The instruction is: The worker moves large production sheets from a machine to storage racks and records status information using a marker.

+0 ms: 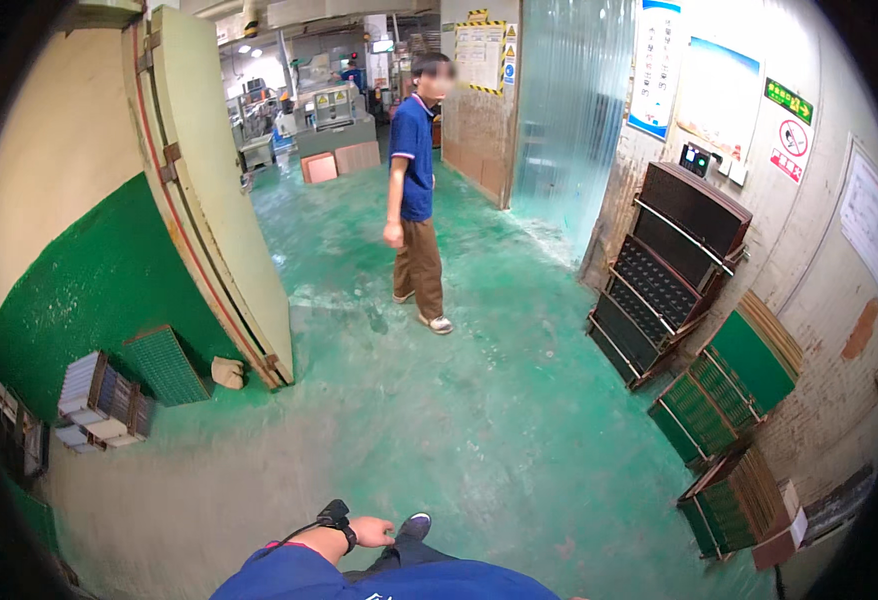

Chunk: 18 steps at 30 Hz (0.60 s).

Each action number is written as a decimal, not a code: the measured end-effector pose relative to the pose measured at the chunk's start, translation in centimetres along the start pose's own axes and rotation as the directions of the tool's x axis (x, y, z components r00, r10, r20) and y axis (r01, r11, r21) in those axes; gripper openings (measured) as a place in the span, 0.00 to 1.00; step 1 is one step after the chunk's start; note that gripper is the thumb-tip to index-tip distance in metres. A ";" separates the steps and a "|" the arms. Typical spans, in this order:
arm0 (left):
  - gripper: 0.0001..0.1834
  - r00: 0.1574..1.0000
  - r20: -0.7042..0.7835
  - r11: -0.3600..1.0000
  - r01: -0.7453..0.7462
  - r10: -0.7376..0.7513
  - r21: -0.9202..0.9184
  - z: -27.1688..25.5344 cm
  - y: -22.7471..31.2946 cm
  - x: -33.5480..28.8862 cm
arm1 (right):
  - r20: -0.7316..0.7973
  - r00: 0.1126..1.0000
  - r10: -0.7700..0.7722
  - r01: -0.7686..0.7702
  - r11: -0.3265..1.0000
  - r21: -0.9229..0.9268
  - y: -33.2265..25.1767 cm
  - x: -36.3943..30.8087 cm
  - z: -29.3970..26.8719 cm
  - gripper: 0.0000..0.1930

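My left hand (370,531) hangs low in front of my body, above the floor and beside my dark shoe (414,526). Its fingers look loose and slightly apart, and nothing shows in them. A black strapped device (335,518) sits on that wrist, below my blue sleeve (284,573). My right hand is out of the picture. Neither hand touches any of the things around me.
A person (417,190) in a blue polo shirt stands ahead. On the right, black racks (667,270) and green panels (754,355) lean along the wall. To the left are an open door (221,200), stacked grey boxes (104,398) and a green panel (167,366). A strip curtain (569,120) hangs beyond.
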<state>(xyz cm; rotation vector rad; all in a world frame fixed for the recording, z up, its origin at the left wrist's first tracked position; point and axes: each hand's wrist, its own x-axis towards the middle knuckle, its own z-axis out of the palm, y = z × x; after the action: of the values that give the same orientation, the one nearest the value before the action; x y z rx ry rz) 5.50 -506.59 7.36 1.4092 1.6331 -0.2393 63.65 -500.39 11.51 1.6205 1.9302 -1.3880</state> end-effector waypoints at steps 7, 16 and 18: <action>0.32 0.989 -0.081 0.992 -0.125 0.122 -0.031 -6.6 1.1 1.1 | -0.163 0.985 0.056 -0.058 0.998 -0.008 -1.3 2.5 -0.1 0.23; 0.32 0.999 -0.037 0.999 -0.010 0.012 0.044 -8.8 -4.0 1.8 | -0.202 0.979 -0.021 0.044 0.993 0.110 -10.3 3.0 0.2 0.22; 0.32 0.999 -0.030 0.998 -0.019 0.021 0.054 -9.0 -4.3 1.8 | -0.183 0.983 0.016 0.003 0.995 0.103 -10.6 2.8 0.6 0.22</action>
<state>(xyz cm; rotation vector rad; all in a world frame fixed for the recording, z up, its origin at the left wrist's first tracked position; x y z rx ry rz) -2.62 -500.78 9.17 1.4756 1.6473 -0.2528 53.27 -498.33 14.42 1.8610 1.9795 -1.3999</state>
